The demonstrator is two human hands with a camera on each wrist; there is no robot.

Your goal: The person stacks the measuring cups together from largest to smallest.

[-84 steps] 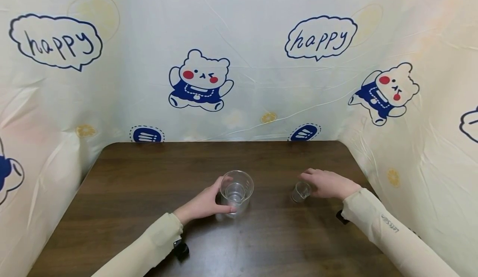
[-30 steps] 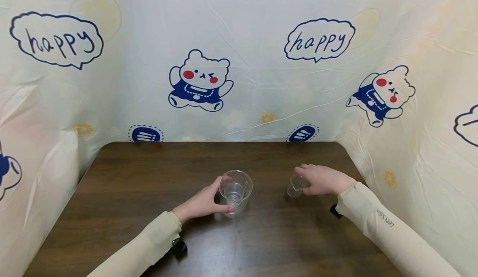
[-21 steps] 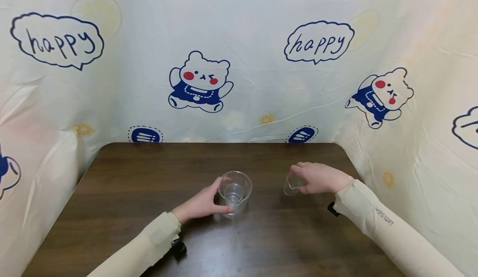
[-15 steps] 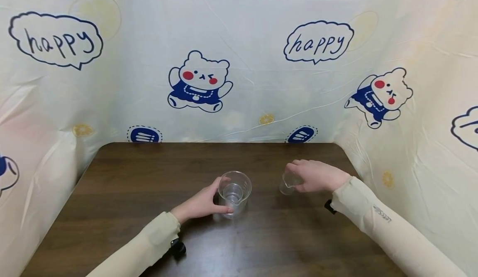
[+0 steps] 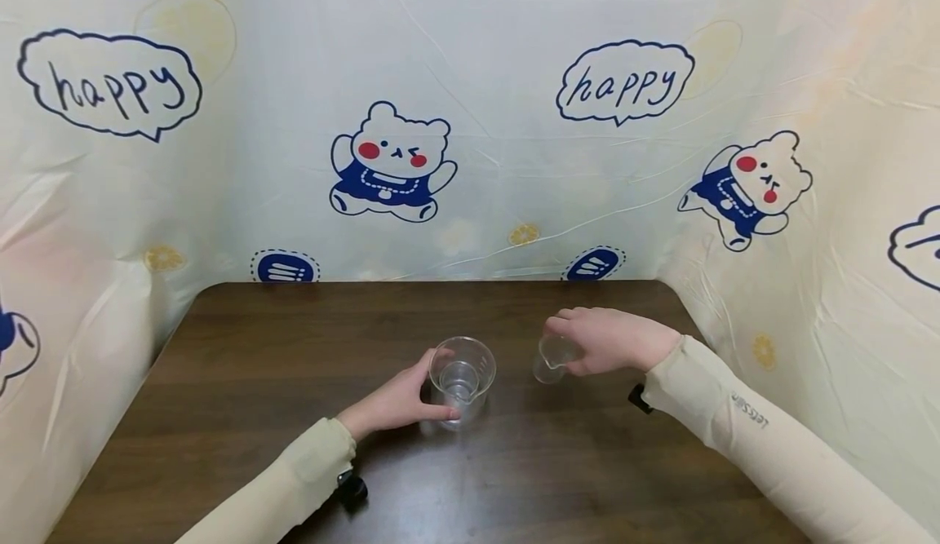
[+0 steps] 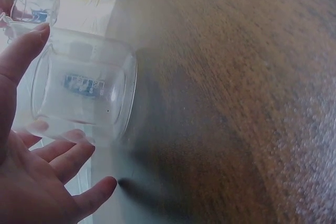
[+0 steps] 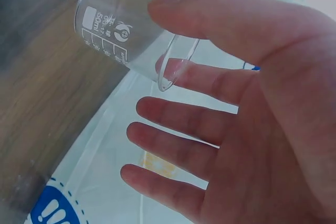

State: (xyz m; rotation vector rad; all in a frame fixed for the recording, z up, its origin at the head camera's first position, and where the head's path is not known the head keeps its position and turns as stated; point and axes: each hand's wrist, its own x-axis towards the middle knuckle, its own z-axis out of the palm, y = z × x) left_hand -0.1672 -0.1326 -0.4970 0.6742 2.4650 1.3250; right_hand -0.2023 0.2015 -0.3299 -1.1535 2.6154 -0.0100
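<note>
My left hand (image 5: 400, 397) grips a large clear glass beaker (image 5: 479, 364) that stands upright on the table, thumb on the near side and fingers round the far side. To its right, my right hand (image 5: 617, 338) pinches a small glass beaker (image 5: 547, 362) at its rim between thumb and index finger. In the right wrist view that small beaker (image 7: 113, 27) carries white 50ml markings, and the other three fingers stretch out away from it. The left wrist view has the small beaker (image 6: 34, 10) raised above table level, beyond the larger one (image 6: 86, 85).
The dark wooden table (image 5: 308, 324) has rounded far corners. A pale curtain (image 5: 499, 120) printed with bears and speech bubbles encloses its back and sides. A black device (image 5: 352, 491) is strapped beneath the left wrist.
The right hand has taken the small beaker by its rim, lifted it and carried it left, closer to the large beaker. The left hand and large beaker have stayed in place.
</note>
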